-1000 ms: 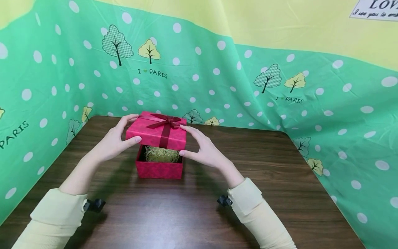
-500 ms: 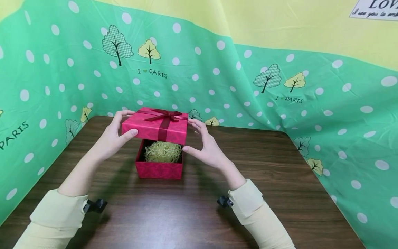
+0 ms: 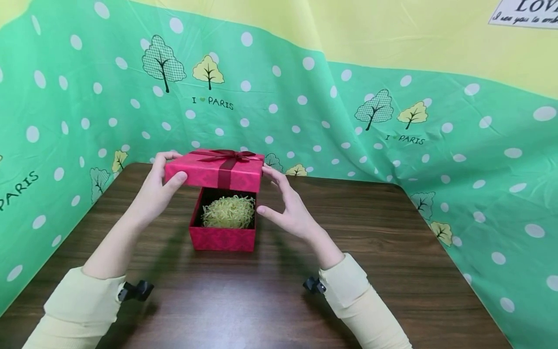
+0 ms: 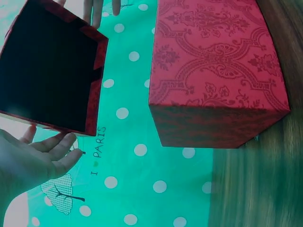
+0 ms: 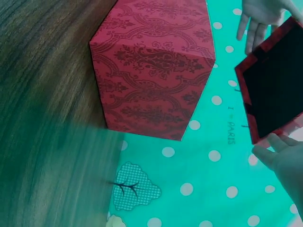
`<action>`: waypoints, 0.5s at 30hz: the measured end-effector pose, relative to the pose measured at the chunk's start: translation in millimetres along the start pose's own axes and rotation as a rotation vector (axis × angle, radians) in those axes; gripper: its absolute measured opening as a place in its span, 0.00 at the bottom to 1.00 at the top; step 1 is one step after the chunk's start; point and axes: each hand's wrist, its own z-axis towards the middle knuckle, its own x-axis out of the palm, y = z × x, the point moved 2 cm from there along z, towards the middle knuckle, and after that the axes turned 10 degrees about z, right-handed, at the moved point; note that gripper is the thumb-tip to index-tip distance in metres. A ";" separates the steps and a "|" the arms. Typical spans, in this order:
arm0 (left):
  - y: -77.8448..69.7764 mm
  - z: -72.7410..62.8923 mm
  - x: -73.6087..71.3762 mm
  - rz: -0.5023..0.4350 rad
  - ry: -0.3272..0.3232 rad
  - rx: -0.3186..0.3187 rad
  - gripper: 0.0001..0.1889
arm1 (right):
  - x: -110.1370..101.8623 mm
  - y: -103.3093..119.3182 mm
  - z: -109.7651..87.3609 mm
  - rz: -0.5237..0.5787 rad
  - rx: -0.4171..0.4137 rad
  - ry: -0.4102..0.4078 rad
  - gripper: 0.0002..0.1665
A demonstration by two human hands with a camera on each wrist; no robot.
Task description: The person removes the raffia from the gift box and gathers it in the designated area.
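Observation:
A red gift box lid (image 3: 213,169) with a dark red ribbon bow hangs in the air above and behind its box base (image 3: 223,239). My left hand (image 3: 152,194) grips the lid's left end, thumb on the front side and fingers behind. At its right end, my right hand (image 3: 289,208) has its fingers beside or touching the edge, while its thumb stands apart below. Pale shredded paper (image 3: 228,212) fills the base, which sits on the table. Both wrist views show the lid's black inside (image 4: 47,71) and the base's patterned outer walls (image 5: 154,90).
The dark wooden table (image 3: 244,300) carries the box. A green and yellow curtain (image 3: 279,106) with dots and printed trees hangs behind and along the sides. Small black cameras (image 3: 136,291) sit at both cuffs.
The lid has risen and shifted slightly left, uncovering more of the shredded paper. My left hand has moved up with it. The right thumb has come away from the lid.

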 end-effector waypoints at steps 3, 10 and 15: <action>-0.5 -1.7 0.3 -0.038 -0.011 0.004 0.24 | 0.3 -11.1 -0.2 -0.022 -0.012 -0.010 0.45; -1.8 -5.8 -0.9 -0.120 -0.022 0.020 0.27 | -0.9 -32.5 1.0 -0.124 -0.026 -0.043 0.44; -1.4 -5.6 -5.6 -0.184 -0.045 0.062 0.28 | 1.9 -30.6 5.7 -0.128 -0.062 -0.065 0.40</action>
